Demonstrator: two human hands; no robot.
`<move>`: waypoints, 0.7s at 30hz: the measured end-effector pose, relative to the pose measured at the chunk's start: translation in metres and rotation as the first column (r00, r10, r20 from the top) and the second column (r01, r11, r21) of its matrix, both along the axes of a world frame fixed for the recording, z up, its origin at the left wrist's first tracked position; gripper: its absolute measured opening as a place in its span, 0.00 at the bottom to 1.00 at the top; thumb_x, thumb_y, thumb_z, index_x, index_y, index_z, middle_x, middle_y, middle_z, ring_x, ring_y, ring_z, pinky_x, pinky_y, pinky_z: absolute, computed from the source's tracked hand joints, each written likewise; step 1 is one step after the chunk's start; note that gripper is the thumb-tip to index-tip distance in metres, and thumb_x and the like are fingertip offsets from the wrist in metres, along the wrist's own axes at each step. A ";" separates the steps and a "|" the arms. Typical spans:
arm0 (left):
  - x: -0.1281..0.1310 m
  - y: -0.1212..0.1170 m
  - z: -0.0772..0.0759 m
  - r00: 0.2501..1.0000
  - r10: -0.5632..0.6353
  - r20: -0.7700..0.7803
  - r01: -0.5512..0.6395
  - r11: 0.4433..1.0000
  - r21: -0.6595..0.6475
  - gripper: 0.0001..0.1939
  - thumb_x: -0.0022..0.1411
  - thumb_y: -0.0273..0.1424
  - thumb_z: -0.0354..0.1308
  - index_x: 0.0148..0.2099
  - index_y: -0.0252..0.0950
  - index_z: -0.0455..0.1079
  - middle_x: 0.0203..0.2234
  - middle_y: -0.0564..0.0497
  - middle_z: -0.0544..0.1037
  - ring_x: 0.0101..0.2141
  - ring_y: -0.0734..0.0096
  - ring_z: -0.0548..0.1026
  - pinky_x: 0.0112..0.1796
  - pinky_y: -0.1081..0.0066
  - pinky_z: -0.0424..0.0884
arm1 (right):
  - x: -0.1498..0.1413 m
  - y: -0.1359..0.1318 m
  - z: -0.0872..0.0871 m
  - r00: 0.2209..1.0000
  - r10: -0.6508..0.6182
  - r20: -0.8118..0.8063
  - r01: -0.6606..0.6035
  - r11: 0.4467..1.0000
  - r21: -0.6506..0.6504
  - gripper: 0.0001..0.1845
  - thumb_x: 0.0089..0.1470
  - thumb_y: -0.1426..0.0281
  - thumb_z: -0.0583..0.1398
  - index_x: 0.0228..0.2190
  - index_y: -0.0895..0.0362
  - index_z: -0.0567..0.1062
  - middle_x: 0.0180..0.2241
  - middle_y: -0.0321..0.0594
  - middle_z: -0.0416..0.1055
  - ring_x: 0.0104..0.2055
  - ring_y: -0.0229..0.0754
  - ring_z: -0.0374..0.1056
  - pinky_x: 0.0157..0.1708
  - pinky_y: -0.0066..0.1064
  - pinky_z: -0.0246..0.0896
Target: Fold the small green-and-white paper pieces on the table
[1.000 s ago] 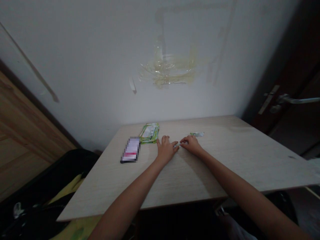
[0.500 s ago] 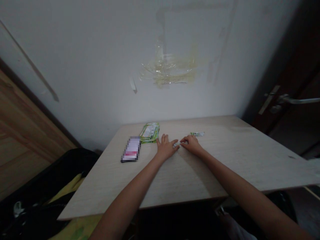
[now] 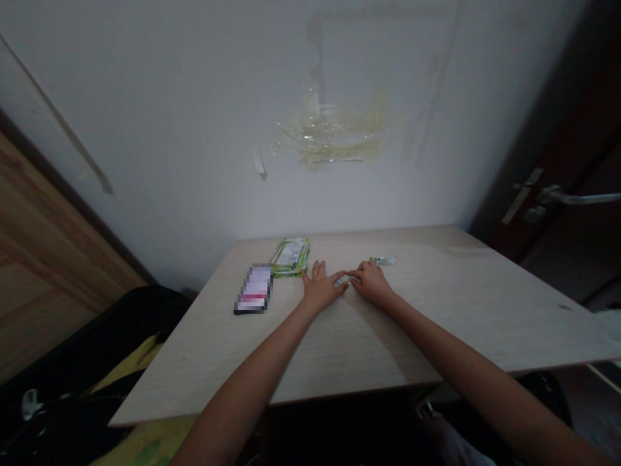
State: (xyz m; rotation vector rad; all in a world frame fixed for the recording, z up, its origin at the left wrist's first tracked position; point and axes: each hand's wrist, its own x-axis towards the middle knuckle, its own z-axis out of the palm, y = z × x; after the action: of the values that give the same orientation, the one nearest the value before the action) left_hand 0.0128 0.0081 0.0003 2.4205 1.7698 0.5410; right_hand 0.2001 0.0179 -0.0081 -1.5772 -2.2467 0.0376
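A small whitish piece (image 3: 342, 281), too small to name surely, lies low at the table top between my hands. My left hand (image 3: 319, 289) rests palm down with its thumb and forefinger closed around the piece; its other fingers are spread out. From the other side, my right hand (image 3: 372, 283) brings thumb and forefinger up against the piece, fingers bent. What lies under its fingertips is partly hidden. Just behind my right hand is a small green-and-white wrapper strip (image 3: 385, 261). A stack of green packets (image 3: 292, 254) sits beyond my left hand, to its left.
A phone (image 3: 254, 288) with a blurred screen lies left of my hands, touching or nearly touching the packets. The pale wooden table (image 3: 466, 291) backs onto a wall (image 3: 194, 129) with old tape. A door handle (image 3: 577, 196) is at the right.
My right hand has shifted slightly left, its forefinger reaching out to meet my left fingertips at the piece. My left hand stays almost still.
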 end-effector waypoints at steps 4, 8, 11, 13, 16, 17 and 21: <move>0.001 -0.003 0.002 0.996 0.033 -0.081 -0.034 0.999 -0.011 0.27 0.64 0.56 0.47 0.62 0.61 0.65 0.68 0.46 0.57 0.68 0.42 0.46 0.60 0.31 0.37 | -0.001 -0.002 0.004 0.999 -0.048 0.018 0.048 0.998 -0.028 0.17 0.61 0.64 0.58 0.49 0.49 0.79 0.45 0.49 0.71 0.53 0.53 0.61 0.55 0.43 0.50; 0.000 -0.004 0.004 0.989 0.046 -0.141 -0.047 0.999 -0.007 0.29 0.64 0.58 0.42 0.63 0.62 0.63 0.69 0.48 0.56 0.69 0.44 0.45 0.61 0.33 0.39 | 0.001 -0.003 0.008 0.995 -0.098 0.032 0.099 0.995 -0.021 0.15 0.60 0.59 0.59 0.44 0.50 0.81 0.43 0.48 0.73 0.53 0.53 0.62 0.54 0.44 0.50; 0.000 -0.005 0.003 0.985 0.055 -0.162 -0.054 0.998 0.007 0.29 0.64 0.59 0.41 0.63 0.63 0.62 0.69 0.48 0.56 0.69 0.45 0.46 0.60 0.33 0.41 | 0.002 -0.004 0.010 0.993 -0.116 0.035 0.116 0.993 -0.004 0.15 0.59 0.58 0.59 0.39 0.52 0.83 0.42 0.48 0.74 0.52 0.53 0.63 0.53 0.44 0.51; 0.000 -0.005 0.002 0.983 0.059 -0.171 -0.058 0.998 0.010 0.28 0.65 0.59 0.41 0.63 0.63 0.62 0.69 0.49 0.56 0.68 0.44 0.47 0.60 0.33 0.42 | 0.003 -0.003 0.010 0.991 -0.126 0.033 0.126 0.992 -0.003 0.15 0.58 0.58 0.60 0.36 0.53 0.83 0.41 0.48 0.75 0.51 0.53 0.63 0.53 0.43 0.51; -0.001 -0.005 0.000 0.985 0.065 -0.163 -0.064 0.998 0.013 0.29 0.64 0.59 0.40 0.63 0.63 0.62 0.69 0.48 0.56 0.69 0.44 0.46 0.60 0.33 0.41 | 0.004 -0.001 0.010 0.991 -0.136 0.023 0.136 0.991 -0.014 0.15 0.57 0.57 0.61 0.33 0.55 0.82 0.39 0.49 0.76 0.51 0.54 0.64 0.51 0.43 0.52; -0.001 -0.004 0.000 0.985 0.065 -0.157 -0.063 0.998 0.015 0.29 0.64 0.59 0.40 0.63 0.63 0.62 0.68 0.47 0.56 0.69 0.44 0.46 0.60 0.32 0.41 | 0.004 -0.001 0.009 0.991 -0.136 0.021 0.136 0.991 -0.013 0.15 0.57 0.57 0.61 0.32 0.55 0.82 0.39 0.49 0.76 0.50 0.54 0.64 0.51 0.43 0.52; -0.001 -0.003 -0.003 0.987 0.060 -0.149 -0.058 0.998 0.017 0.29 0.64 0.59 0.40 0.63 0.63 0.62 0.68 0.48 0.56 0.68 0.44 0.47 0.60 0.31 0.41 | 0.005 0.000 0.006 0.993 -0.117 0.016 0.117 0.993 0.017 0.15 0.57 0.58 0.61 0.32 0.55 0.82 0.37 0.49 0.76 0.49 0.54 0.65 0.51 0.44 0.52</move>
State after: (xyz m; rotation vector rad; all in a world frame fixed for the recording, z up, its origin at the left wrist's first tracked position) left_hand 0.0118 0.0048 -0.0028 2.4845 1.9057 0.3858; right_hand 0.2050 0.0180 -0.0023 -1.7036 -2.1577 -0.0256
